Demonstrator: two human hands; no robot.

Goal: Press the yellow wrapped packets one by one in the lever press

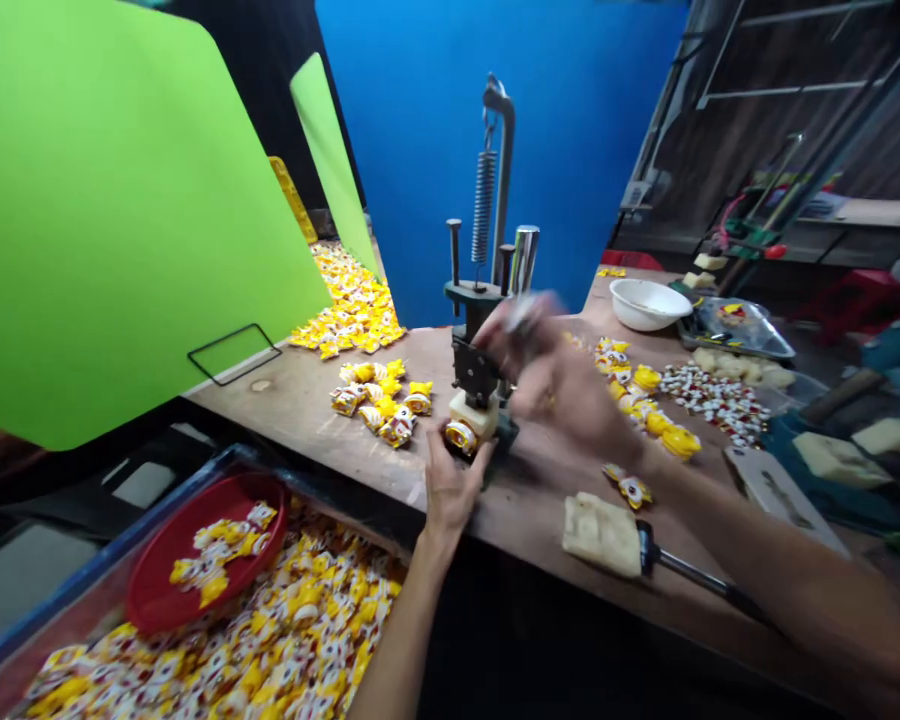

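At the foot of a hand press (pixel 474 370), my left hand (pixel 452 485) grips a small round yellow-and-white plastic toy part (pixel 461 437). The part sits against a cream-coloured block (pixel 474 412) directly under the press's ram. My right hand (pixel 559 385) is smeared by motion beside the press column, its fingers curled around what looks like the press handle (pixel 523 318). Left of the press, several yellow-and-white toy pieces (pixel 386 405) lie in a loose group on the wooden table (pixel 307 400).
A box (pixel 225 460) at lower left brims with toy pieces, a red bowl (pixel 150 590) resting on them. Further pieces (pixel 645 400), a white bowl (pixel 649 303) and a metal tray (pixel 772 340) stand right. A cream block (pixel 601 535) and screwdriver-like tool (pixel 690 568) lie near the front edge.
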